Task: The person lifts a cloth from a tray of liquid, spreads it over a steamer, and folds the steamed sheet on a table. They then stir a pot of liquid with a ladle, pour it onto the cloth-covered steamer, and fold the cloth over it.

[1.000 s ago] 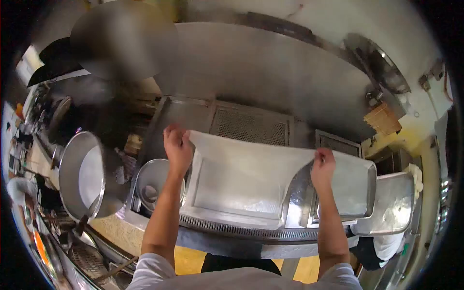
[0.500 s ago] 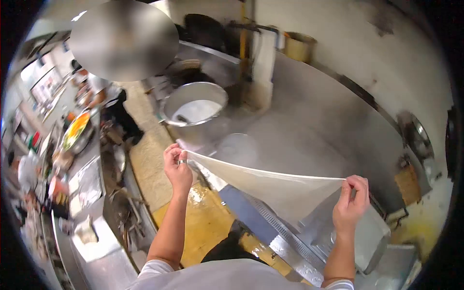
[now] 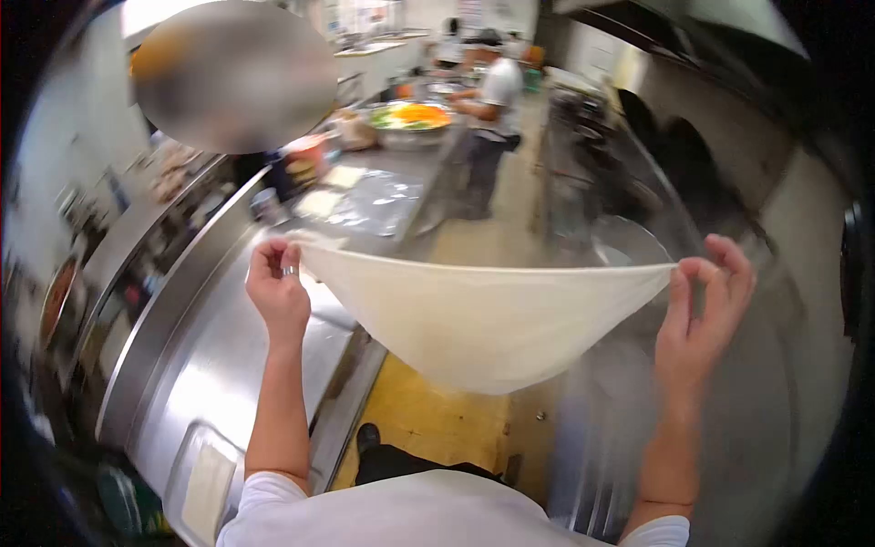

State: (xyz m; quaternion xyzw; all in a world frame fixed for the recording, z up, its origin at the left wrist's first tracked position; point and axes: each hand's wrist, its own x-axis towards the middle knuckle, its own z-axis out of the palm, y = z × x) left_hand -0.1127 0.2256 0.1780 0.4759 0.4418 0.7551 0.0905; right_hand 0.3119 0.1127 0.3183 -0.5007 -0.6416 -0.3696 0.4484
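A thin cream-coloured sheet (image 3: pixel 474 324) hangs stretched between my hands, its top edge nearly straight and its lower part sagging in a rounded curve. At its left upper corner, my left hand (image 3: pixel 279 287) pinches the edge between thumb and fingers, with a ring on one finger. My right hand (image 3: pixel 702 314) pinches the opposite corner with thumb and index finger, the other fingers raised. Floor and part of the counter edge lie behind the sheet. Its exact material cannot be told.
On my left runs a steel counter (image 3: pixel 219 365), with a shallow tray (image 3: pixel 187 460) holding a pale flat piece. Farther off are a bowl of cut vegetables (image 3: pixel 410 118) and a person (image 3: pixel 499 91) in a white shirt. A large pot (image 3: pixel 629 239) stands to the right.
My body has turned left, away from the steaming steel surface and toward the counter. The sheet has come along, still stretched between both hands, and now appears fuller.
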